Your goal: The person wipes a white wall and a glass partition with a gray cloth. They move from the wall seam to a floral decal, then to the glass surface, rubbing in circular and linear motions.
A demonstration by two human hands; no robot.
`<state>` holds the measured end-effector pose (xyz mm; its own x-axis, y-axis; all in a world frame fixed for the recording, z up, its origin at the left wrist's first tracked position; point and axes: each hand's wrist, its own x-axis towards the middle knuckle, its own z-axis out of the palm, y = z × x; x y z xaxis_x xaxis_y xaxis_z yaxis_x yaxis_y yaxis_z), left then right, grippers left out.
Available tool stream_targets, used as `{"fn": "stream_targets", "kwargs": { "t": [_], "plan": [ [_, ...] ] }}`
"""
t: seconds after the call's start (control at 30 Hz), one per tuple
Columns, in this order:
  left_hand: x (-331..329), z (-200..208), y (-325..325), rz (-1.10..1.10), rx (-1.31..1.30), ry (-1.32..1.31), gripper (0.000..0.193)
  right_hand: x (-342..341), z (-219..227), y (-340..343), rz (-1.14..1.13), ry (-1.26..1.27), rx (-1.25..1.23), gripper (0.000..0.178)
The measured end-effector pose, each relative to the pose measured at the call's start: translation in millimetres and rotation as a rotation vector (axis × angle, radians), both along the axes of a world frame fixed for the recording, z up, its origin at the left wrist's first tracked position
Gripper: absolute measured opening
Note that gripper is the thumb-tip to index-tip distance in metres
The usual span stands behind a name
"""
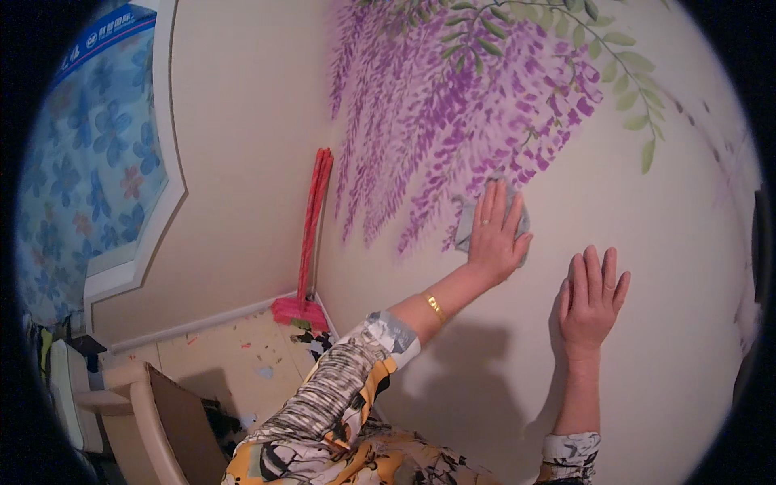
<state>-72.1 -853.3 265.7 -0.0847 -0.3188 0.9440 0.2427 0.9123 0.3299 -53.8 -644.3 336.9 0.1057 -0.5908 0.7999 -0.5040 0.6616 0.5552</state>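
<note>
Spread over a grey cloth [465, 225], my left hand [498, 234] presses it flat against the cream wall [647, 356], its fingers stretched upward. The cloth sits at the lower edge of a painted cluster of purple wisteria blossoms [453, 121]. Most of the cloth is hidden under the palm. A ring and a gold bracelet [435, 306] show on that hand and wrist. Lower and to the right, my right hand [592, 299] rests open on the bare wall, palm toward it, with nothing held.
A red broom [311, 234] leans in the wall corner at left, its head among scraps on the tiled floor [242, 356]. A beige chair [153, 412] stands at lower left. Blue floral fabric [97, 162] hangs in a white-framed opening [171, 202].
</note>
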Motion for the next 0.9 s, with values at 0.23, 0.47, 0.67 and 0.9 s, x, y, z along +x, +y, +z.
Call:
{"fn": "stream_targets", "kwargs": {
  "t": [0.23, 0.47, 0.67, 0.9],
  "plan": [
    [-6.3, 24.6, -50.2, 0.009, 0.018, 0.076, 0.071, 2.5, -1.2, 0.3, -0.014, 0.04, -0.01, 0.037],
    [-23.3, -46.2, -72.0, 0.014, 0.314, -0.047, 0.073, 0.5, 2.9, 2.4, -0.027, 0.063, -0.031, 0.035],
    [-29.4, -114.5, -55.2, 0.176, 0.388, -0.112, 0.072, 4.2, -1.0, -10.2, 0.071, 0.063, -0.049, 0.03],
    [-9.6, -24.4, -18.5, -0.018, 0.01, -0.009, 0.076, -3.9, 25.9, -55.2, 0.313, -0.071, 0.243, 0.026]
  ]
}}
